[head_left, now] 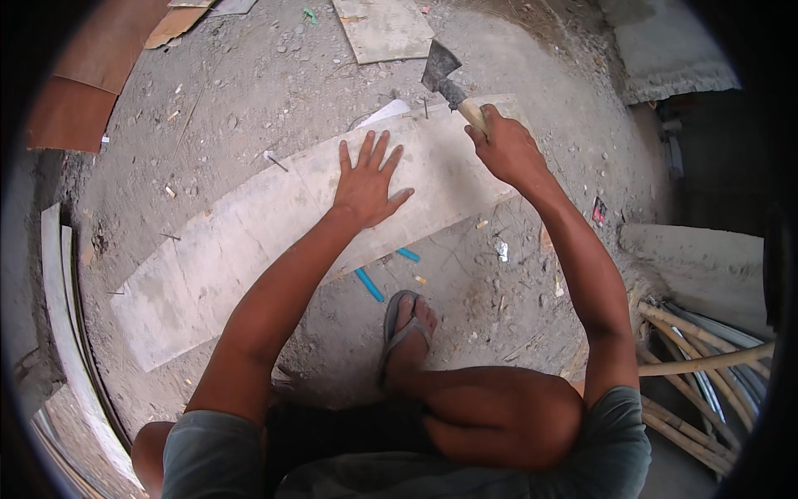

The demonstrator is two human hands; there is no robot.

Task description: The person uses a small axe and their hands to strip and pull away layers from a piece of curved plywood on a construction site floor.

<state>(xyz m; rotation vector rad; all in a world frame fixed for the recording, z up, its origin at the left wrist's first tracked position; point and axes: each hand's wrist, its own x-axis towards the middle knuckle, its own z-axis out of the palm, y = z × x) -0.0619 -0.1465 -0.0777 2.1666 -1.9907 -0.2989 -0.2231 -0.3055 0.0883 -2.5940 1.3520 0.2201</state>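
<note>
A long pale wooden board (224, 262) lies slantwise on the dirt ground before me. Its far edge has several nails sticking out, one nail (277, 161) left of my left hand and another nail (426, 109) close to the hatchet. My left hand (366, 190) rests flat on the board, fingers spread, holding nothing. Closed round a light wooden handle, my right hand (511, 151) holds a hatchet (454, 93) over the board's far right part. The hatchet's dark, flared head points away from me, beyond the board's far edge.
Short blue tube pieces (369, 285) lie by the board's near edge, close to my sandalled foot (407, 333). Bamboo poles (706, 364) are piled at right below a concrete block (698, 251). Brown panels (100, 50), a plywood piece (386, 32) and long curved strips (71, 316) lie around.
</note>
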